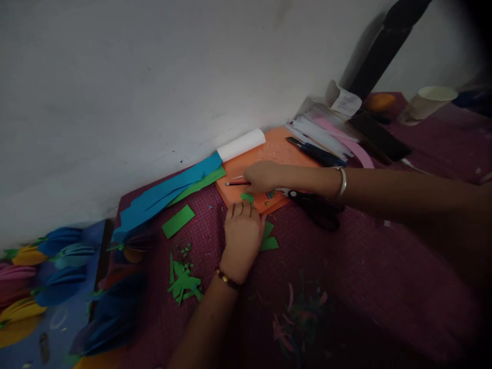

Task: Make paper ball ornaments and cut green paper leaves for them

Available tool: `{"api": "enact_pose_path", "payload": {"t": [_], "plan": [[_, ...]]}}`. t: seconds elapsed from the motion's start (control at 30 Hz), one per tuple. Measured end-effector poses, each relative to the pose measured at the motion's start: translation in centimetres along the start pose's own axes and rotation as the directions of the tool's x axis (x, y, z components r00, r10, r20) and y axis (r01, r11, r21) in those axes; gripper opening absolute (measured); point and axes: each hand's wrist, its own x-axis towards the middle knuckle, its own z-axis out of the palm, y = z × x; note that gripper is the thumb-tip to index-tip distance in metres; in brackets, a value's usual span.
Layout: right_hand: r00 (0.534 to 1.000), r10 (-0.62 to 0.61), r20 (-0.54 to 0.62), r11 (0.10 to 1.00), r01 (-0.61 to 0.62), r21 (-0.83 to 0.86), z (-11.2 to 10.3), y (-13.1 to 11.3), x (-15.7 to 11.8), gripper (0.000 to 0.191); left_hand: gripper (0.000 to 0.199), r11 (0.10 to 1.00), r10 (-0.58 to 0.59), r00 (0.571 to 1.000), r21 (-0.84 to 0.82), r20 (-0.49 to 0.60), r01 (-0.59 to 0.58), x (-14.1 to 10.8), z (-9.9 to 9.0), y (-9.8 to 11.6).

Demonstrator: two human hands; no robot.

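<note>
Right hand [264, 177] closed round a pencil [237, 183] above the orange sheet [272, 154] | Left hand [243, 230] bent at the sheet's near edge, grip hidden, apparently steadying the green piece [247, 197] by its fingertips | Black-handled scissors [315, 207] across the near right corner, presumably for easy reach

The right hand [265, 177] holds a pencil [237, 183] over orange paper [280, 136]; the left hand [242, 230] lies at its near edge. Scissors [315, 209] sit beneath the right forearm, green scraps [184, 281] left of the left hand.
</note>
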Motion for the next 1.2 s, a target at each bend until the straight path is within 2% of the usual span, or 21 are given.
{"api": "enact_pose_path", "payload": {"t": [0.1,0.17,0.23,0.3,0.33,0.37,0.4,0.43,0.47,0.5,0.57,0.63,0.77,0.87,0.93,1.07,1.2], "plan": [[0.999,-0.035,0.012,0.999,0.035,0.011,-0.2,-0.1,0.4,0.025,0.033,1.0,-0.005,1.0,-0.026,0.014,0.006,0.0,0.0,-0.1],[1.0,-0.012,-0.007,0.999,0.012,0.037,-0.4,0.7,0.4,0.021,0.034,0.999,-0.015,1.0,-0.043,0.012,0.016,-0.1,0.0,-0.2],[0.996,0.033,-0.08,0.995,-0.025,0.092,-0.9,2.2,0.2,0.019,0.034,0.998,-0.019,1.0,-0.054,0.013,0.02,-0.1,0.0,-0.3],[0.979,0.063,-0.193,0.963,-0.009,0.27,-1.3,3.6,-0.3,0.023,0.033,0.998,-0.021,1.0,-0.063,0.023,0.023,-0.2,-0.1,-0.4],[0.965,0.082,-0.25,0.903,0.035,0.428,-1.4,4.1,-0.8,0.028,0.033,0.997,-0.026,0.999,-0.066,0.029,0.028,-0.2,-0.2,-0.4],[0.955,0.094,-0.281,0.784,0.104,0.613,-1.3,4.4,-1.4,0.036,0.032,0.997,-0.036,0.999,-0.065,0.035,0.038,-0.2,-0.3,-0.3],[0.947,0.11,-0.301,0.627,0.169,0.761,-1.1,4.4,-2.0,0.045,0.032,0.997,-0.048,0.998,-0.062,0.042,0.051,-0.3,-0.5,-0.2],[0.944,0.123,-0.306,0.469,0.216,0.856,-0.7,4.2,-2.7,0.052,0.031,0.996,-0.065,0.997,-0.055,0.051,0.068,-0.3,-0.7,-0.1],[0.946,0.132,-0.295,0.352,0.234,0.906,-0.2,3.8,-3.4,0.057,0.03,0.995,-0.084,0.994,-0.046,0.062,0.087,-0.3,-1.0,0.1],[0.952,0.135,-0.276,0.281,0.23,0.932,0.5,3.3,-3.9,0.058,0.03,0.994,-0.104,0.992,-0.037,0.076,0.107,-0.3,-1.2,0.2],[0.968,0.116,-0.221,0.222,0.192,0.956,2.0,2.2,-4.7,0.058,0.032,0.991,-0.132,0.986,-0.021,0.106,0.135,-0.4,-1.5,0.5],[0.971,0.142,-0.191,0.173,0.166,0.971,3.4,1.3,-4.7,0.05,0.036,0.989,-0.146,0.98,-0.01,0.135,0.149,-0.4,-1.7,0.6],[0.963,0.186,-0.194,0.008,0.196,0.981,4.8,0.6,-3.8,0.02,0.042,0.988,-0.152,0.971,0.001,0.182,0.155,-0.4,-1.7,0.7],[0.906,0.296,-0.303,0.071,0.295,0.953,4.8,0.8,-3.4,0.009,0.044,0.988,-0.151,0.972,0.012,0.177,0.152,-0.3,-1.6,0.8],[0.885,0.332,-0.326,0.115,0.305,0.945,4.7,1.0,-3.3,0.006,0.043,0.988,-0.153,0.975,0.024,0.16,0.151,-0.3,-1.6,0.9],[0.908,0.285,-0.306,0.17,0.267,0.949,5.4,1.1,-2.9,0.003,0.045,0.99,-0.141,0.978,0.043,0.153,0.136,-0.4,-1.5,1.2],[0.917,0.204,-0.344,0.237,0.295,0.926,6.1,1.1,-2.4,0.006,0.051,0.991,-0.13,0.979,0.061,0.158,0.121,-0.5,-1.5,1.3]]}}
